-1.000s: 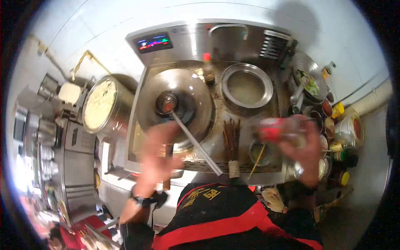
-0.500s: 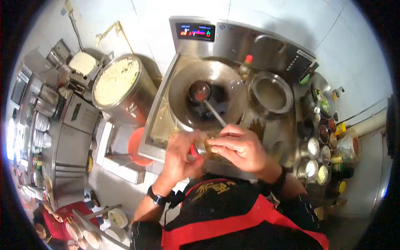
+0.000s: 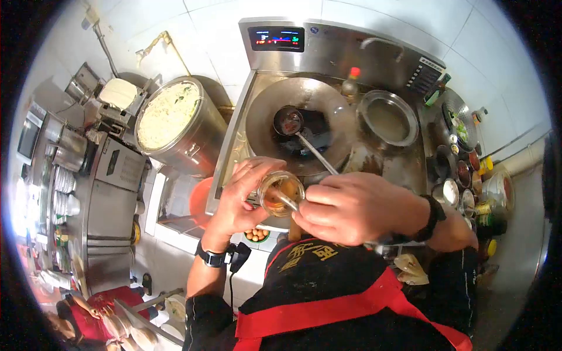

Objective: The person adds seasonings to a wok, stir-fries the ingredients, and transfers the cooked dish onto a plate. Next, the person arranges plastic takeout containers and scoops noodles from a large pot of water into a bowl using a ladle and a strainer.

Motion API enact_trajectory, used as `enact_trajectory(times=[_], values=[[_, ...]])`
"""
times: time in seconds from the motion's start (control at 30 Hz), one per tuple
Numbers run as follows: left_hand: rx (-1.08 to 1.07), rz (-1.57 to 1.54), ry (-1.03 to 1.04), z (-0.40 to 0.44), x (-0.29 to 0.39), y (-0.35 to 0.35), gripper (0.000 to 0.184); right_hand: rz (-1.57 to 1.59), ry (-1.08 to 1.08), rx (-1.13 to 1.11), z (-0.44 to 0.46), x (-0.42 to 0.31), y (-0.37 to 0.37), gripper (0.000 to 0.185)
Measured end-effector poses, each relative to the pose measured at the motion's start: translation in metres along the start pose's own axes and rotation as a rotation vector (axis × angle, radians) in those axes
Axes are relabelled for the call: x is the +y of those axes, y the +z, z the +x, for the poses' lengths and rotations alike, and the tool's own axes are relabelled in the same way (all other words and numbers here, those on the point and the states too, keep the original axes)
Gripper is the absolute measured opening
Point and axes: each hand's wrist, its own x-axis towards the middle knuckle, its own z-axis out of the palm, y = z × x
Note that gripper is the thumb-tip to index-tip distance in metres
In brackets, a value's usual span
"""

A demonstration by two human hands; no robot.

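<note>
My left hand (image 3: pixel 249 196) is wrapped round an open glass jar (image 3: pixel 270 182) with amber-brown contents, its mouth tilted up toward me. A bit of red shows at the left palm. My right hand (image 3: pixel 351 207) pinches the handle of a spoon (image 3: pixel 287 200) whose other end is inside the jar. Beyond the hands, a wok (image 3: pixel 263 111) sits on the stove with dark liquid in its bottom. A metal ladle (image 3: pixel 289 120) rests in it, and its handle runs back under my right hand, where its end is hidden.
Right of the wok stands a round metal pot (image 3: pixel 387 120), with a red-capped bottle (image 3: pixel 350 86) behind. A tall stock pot (image 3: pixel 190 137) stands left. Several seasoning containers (image 3: pixel 466 202) line the right. A bowl of eggs (image 3: pixel 256 235) is below the jar. Another person (image 3: pixel 108 307) is at lower left.
The jar, earlier blurred between both hands, now shows its open mouth, with the spoon inside. My right hand has come further over the jar. The ladle stays in the wok.
</note>
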Motion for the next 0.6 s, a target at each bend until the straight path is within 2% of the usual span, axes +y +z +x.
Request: enact_trajectory(times=[0.07, 0.13, 0.27, 0.33, 0.47, 0.53, 0.57, 0.6], values=[[-0.014, 0.043, -0.002, 0.008, 0.008, -0.004, 0.063, -0.065, -0.033, 0.040, -0.003, 0.003, 0.001, 0.017], [-0.024, 0.090, -0.005, 0.014, 0.010, -0.006, 0.062, -0.045, 0.063, -0.028, -0.005, 0.002, -0.005, 0.021], [-0.016, 0.129, 0.046, 0.022, 0.009, -0.001, 0.063, 0.000, 0.193, -0.013, -0.009, -0.003, -0.007, 0.023], [-0.010, 0.116, 0.043, 0.026, 0.010, 0.001, 0.064, -0.066, 0.126, 0.116, -0.009, -0.004, -0.007, 0.028], [-0.152, 0.001, 0.056, 0.035, 0.006, -0.006, 0.064, -0.048, 0.004, 0.177, -0.017, 0.012, 0.000, 0.026], [-0.229, -0.029, 0.076, 0.043, 0.003, -0.010, 0.064, -0.063, 0.046, 0.031, -0.020, 0.009, -0.010, 0.017], [-0.287, -0.054, 0.067, 0.045, 0.003, -0.012, 0.064, -0.063, 0.045, 0.034, -0.019, 0.009, -0.014, 0.017], [-0.346, -0.080, 0.057, 0.047, 0.002, -0.013, 0.064, -0.119, -0.035, 0.015, -0.018, 0.010, -0.017, 0.016]])
